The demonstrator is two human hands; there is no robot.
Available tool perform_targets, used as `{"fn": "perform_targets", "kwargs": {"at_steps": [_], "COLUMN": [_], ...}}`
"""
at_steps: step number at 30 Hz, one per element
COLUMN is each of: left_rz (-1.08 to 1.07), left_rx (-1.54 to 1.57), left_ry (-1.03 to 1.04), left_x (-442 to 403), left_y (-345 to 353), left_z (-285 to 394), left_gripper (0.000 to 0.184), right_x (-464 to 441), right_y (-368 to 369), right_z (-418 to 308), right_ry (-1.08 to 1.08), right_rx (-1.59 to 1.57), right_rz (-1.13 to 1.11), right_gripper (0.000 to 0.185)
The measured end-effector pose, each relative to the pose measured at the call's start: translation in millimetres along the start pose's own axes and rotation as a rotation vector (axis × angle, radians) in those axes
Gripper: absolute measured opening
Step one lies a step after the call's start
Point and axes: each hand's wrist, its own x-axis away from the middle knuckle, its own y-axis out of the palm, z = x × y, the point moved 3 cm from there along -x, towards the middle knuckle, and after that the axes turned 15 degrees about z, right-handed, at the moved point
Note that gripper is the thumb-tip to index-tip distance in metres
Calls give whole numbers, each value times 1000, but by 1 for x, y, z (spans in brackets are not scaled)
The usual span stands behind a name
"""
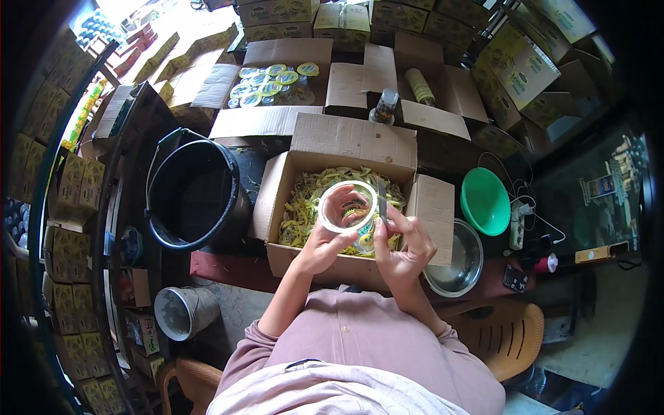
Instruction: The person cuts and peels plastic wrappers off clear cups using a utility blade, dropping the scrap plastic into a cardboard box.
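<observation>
My left hand (324, 247) is wrapped round a clear plastic cup (348, 207) with a pale rim, its open mouth facing up toward me. Close to the cup's right side, my right hand (404, 245) pinches a thin dark blade (382, 200) that points away from me. Both hands are above an open cardboard box (354, 136) filled with yellow-green scraps (301, 207). Under the fingers, part of another printed item shows, but I cannot make out what it is.
A black bucket (238, 207) stands left of the box. At the right are a green bowl (485, 201) and a steel bowl (462, 266). Behind, a carton (266, 121) holds lidded cups, beside a bottle (384, 107). A grey bucket (200, 311) stands lower left.
</observation>
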Motion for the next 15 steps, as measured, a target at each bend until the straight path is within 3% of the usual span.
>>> {"fn": "perform_targets", "kwargs": {"at_steps": [15], "left_rz": [-29], "left_rx": [-185], "left_ry": [130], "left_x": [4], "left_y": [1], "left_z": [-2], "left_gripper": [67], "right_x": [0], "right_y": [-2], "right_z": [-2], "right_ry": [-52], "right_rx": [9], "right_rz": [24], "right_gripper": [32]}}
